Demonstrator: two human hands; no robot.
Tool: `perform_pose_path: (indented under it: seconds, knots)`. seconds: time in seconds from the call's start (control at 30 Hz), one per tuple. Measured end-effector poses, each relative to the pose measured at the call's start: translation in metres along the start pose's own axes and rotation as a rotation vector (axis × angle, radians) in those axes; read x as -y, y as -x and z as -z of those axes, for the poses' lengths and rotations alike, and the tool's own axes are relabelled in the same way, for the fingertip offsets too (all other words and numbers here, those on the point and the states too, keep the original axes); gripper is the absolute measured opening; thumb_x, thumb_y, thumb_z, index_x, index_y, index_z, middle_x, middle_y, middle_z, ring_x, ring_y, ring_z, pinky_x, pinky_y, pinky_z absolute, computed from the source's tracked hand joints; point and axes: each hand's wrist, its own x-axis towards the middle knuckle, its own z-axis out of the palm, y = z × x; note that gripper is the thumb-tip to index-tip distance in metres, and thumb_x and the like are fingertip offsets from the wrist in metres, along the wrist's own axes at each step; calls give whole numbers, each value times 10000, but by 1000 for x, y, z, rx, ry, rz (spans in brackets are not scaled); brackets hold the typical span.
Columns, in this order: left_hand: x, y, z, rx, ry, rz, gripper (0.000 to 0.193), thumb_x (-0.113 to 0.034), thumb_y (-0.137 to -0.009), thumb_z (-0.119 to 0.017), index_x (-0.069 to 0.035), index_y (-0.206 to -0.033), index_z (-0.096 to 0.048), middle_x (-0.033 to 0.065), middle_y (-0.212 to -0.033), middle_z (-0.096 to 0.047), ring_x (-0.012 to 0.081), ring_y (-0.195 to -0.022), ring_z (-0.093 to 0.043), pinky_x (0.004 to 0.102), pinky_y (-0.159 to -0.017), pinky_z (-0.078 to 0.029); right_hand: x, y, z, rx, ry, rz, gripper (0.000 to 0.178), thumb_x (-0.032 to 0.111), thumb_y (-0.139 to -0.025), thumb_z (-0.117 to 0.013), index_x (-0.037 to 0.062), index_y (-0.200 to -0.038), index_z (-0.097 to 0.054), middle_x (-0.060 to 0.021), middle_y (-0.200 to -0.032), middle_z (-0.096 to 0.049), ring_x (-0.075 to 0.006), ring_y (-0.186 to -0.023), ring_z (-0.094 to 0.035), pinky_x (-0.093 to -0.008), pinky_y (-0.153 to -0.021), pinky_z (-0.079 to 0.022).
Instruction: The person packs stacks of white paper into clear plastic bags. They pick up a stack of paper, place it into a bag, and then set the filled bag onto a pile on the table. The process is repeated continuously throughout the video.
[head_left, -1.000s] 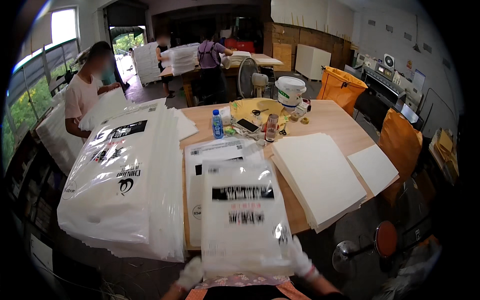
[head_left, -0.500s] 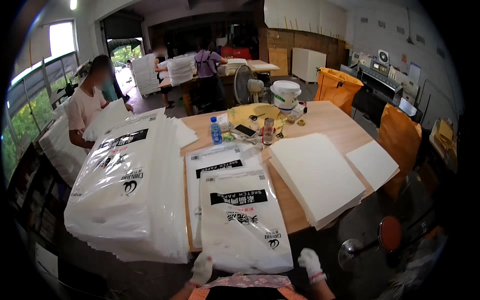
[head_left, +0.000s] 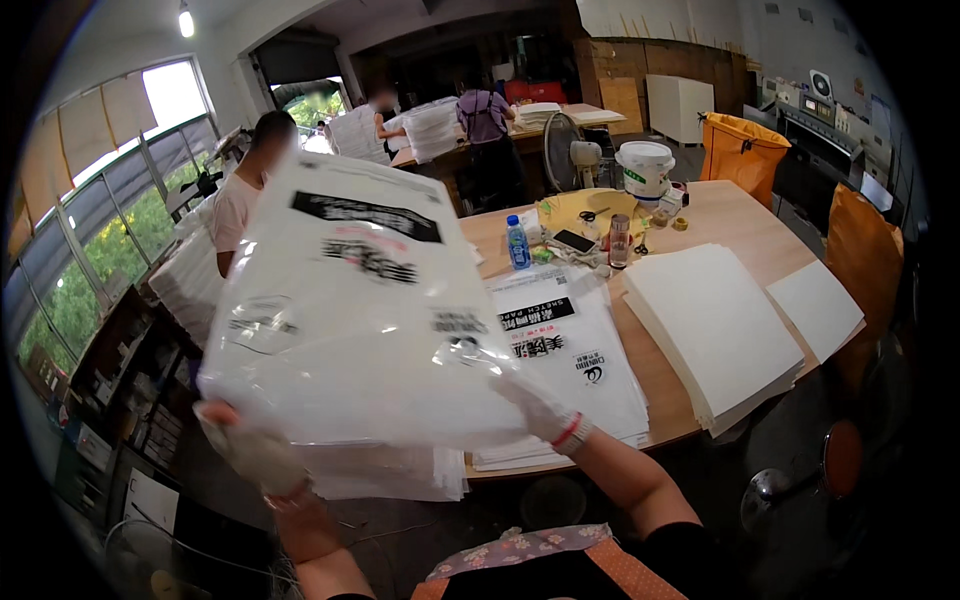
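A clear plastic-wrapped pack of white paper [head_left: 330,370] with black print is lifted and tilted in front of me at the left. Both of my hands wear white gloves with red cuff trim. My left hand [head_left: 250,450], slightly blurred, grips the pack's near left corner. At its near right edge my right hand [head_left: 535,405] is closed on the pack. Beneath it shows part of a tall stack of wrapped packs [head_left: 390,472], mostly hidden. Printed plastic bags [head_left: 610,400] lie flat on the wooden table [head_left: 690,215] to the right of it.
A stack of white sheets [head_left: 715,320] and a thinner pile [head_left: 815,310] lie farther right. Toward the back are a blue-capped bottle [head_left: 517,243], a phone [head_left: 575,241], scissors [head_left: 592,215] and a white bucket [head_left: 645,170]. A co-worker [head_left: 245,185] stands at far left, a stool [head_left: 842,458] at right.
The pack has gone from the table in front of me up and left over the stack, now held in both hands. Another printed bag is uncovered on the table. My view has shifted left.
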Motion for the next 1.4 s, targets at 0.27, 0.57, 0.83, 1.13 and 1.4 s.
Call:
perform_pose_path:
  seconds: [0.27, 0.57, 0.83, 1.13, 1.4]
  knots:
    - [76, -86, 159, -148, -23, 498, 438, -254, -919, -454, -26, -1292, -424, 123, -1276, -463, 261, -1136, -462, 392, -991, -358, 59, -61, -96, 328, -687, -610, 310, 257, -927, -532, 26, -1132, -556, -84, -881, -597, -191, -808, -602, -349, -727, -512]
    - [144, 282, 267, -388, -636, 1198, 373, -113, -862, -491, -55, -1208, -365, 129, -1015, -471, 237, -823, -464, 355, -695, -401, 22, 149, 196, 328, 1216, -919, 676, 244, -738, -668, 30, -1320, -397, -236, -1290, -441, -378, -1187, -430, -437, -1013, -344]
    - [196, 394, 116, 1434, -544, 800, 114, -75, -862, -559, -29, -965, -546, 108, -831, -610, 170, -739, -601, 306, -674, -498, 15, 227, 345, -173, 858, -968, 736, 389, -700, -758, 25, -1275, -476, -147, -1006, -658, -280, -941, -630, -350, -833, -496]
    - [149, 408, -163, 923, 623, 1992, 274, -100, -867, -513, -44, -1133, -483, 74, -1026, -534, 158, -985, -525, 326, -876, -464, 40, 204, 246, 61, 1335, -399, 142, 262, -831, -574, 167, -913, -639, -78, -767, -609, -268, -668, -602, -383, -594, -492]
    - [151, 318, -144, 1729, -169, 1295, 665, -87, -711, -567, 7, -1333, -349, 137, -1124, -523, 216, -993, -533, 360, -842, -480, 56, 303, 248, 1942, 3102, 2384, 318, 290, -922, -499, 56, -1135, -528, -61, -977, -591, -175, -908, -583, -348, -750, -506]
